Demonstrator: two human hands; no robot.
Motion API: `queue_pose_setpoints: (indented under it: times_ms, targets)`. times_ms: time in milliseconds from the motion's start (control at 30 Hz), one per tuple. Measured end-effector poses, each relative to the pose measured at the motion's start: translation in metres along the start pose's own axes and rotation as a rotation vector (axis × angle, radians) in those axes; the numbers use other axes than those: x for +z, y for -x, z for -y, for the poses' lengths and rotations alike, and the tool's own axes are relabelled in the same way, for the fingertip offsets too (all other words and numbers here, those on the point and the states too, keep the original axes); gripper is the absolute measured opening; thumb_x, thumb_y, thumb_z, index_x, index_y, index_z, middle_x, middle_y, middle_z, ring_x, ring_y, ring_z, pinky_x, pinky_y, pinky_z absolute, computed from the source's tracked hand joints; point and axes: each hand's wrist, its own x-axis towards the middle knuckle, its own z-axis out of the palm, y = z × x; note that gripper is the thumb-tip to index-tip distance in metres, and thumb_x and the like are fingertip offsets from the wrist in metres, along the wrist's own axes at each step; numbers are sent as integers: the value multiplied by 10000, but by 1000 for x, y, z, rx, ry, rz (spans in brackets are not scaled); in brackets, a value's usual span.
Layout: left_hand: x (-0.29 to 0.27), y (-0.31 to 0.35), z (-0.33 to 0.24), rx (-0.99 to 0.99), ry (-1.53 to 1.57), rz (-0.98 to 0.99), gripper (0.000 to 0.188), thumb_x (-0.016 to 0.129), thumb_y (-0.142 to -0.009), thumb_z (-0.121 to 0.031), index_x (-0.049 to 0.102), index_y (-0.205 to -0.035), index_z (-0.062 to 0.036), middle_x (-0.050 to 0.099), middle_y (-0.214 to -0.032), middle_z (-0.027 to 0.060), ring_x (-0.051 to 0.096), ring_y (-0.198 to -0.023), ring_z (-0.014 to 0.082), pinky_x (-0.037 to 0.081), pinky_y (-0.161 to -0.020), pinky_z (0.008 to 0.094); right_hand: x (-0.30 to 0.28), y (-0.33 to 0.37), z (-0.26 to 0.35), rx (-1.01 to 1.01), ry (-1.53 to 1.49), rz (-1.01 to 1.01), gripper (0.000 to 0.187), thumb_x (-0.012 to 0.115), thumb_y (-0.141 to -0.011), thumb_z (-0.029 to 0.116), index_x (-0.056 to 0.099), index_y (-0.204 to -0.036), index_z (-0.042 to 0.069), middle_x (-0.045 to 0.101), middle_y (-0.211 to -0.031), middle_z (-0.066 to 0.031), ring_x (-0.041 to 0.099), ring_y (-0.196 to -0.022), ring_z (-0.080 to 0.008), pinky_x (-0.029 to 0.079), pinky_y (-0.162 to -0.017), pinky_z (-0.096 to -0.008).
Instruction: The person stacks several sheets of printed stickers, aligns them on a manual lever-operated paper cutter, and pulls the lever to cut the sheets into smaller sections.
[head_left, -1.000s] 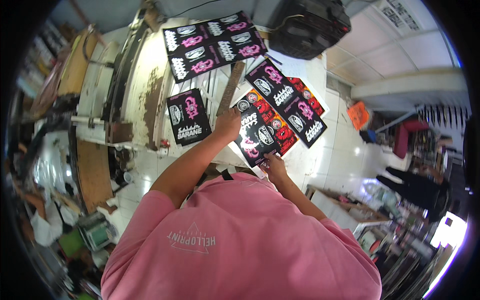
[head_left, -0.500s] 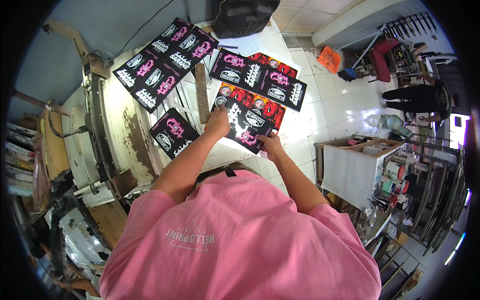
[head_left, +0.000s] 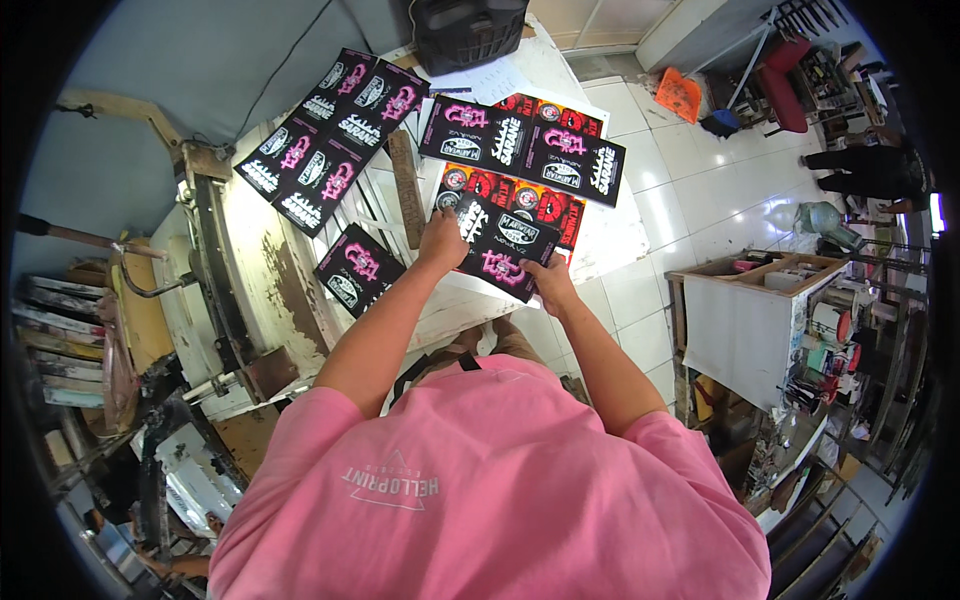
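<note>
A black printed sheet with pink and white designs lies between my hands, over a red and orange printed sheet. My left hand has its fingers closed at the black sheet's left edge. At the near right corner, my right hand pinches the sheet with the thumb on top. Another black sheet partly covers red prints just beyond. A long worn wooden strip lies left of my left hand. Close to my left forearm is a smaller black sheet.
Several joined black prints lie at the far left of the white worktable. A black plastic case stands at the back. Left is a metal frame with a lever; right, a white cabinet. Another person stands far right.
The whole view has shifted slightly, with the table and cabinet a little further right in the picture. Both hands stay at the same edges of the black sheet.
</note>
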Motion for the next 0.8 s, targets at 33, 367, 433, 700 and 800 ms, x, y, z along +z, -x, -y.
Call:
queue_pose_setpoints:
  times_ms: [33,367,433,700,800]
  targets:
    - [-1,-1,-1,-3,-12,7,666,769,-757,-131,464,-1316,62,569,-1247,284,609,-1143,442,512,-986,479,0,-1,0,-7,-22,10,320,683,-896,-35,599,-1201,13,728,-1063,-120,728,-876,-193,632,-753,-366]
    - [-4,6,7,-97,345,58,635,823,-746,-251,590,-1243,67,660,-1159,251,658,-1071,362,535,-933,415,-30,22,51,-4,-137,245,489,666,-882,-67,498,-1332,23,672,-1212,-117,678,-1047,-205,571,-904,-358]
    - [-2,22,1,-126,700,12,582,860,-753,-320,665,-1178,25,714,-1105,159,689,-973,242,549,-847,358,-49,32,64,14,-99,274,500,667,-886,-59,500,-1349,24,668,-1229,-111,672,-1062,-202,568,-909,-363]
    - [-2,41,-8,15,1023,290,438,751,-881,-65,586,-1286,-29,709,-1142,73,690,-982,148,572,-848,321,-72,12,71,-178,221,295,521,689,-889,-28,514,-1377,23,680,-1205,-81,644,-1085,-162,518,-951,-326]
    - [22,42,-8,200,1062,55,443,741,-910,-78,548,-1306,-26,687,-1185,87,650,-1064,144,521,-923,305,-61,2,63,-481,321,213,574,665,-878,-57,481,-1419,0,668,-1243,-118,636,-1084,-168,508,-962,-328]
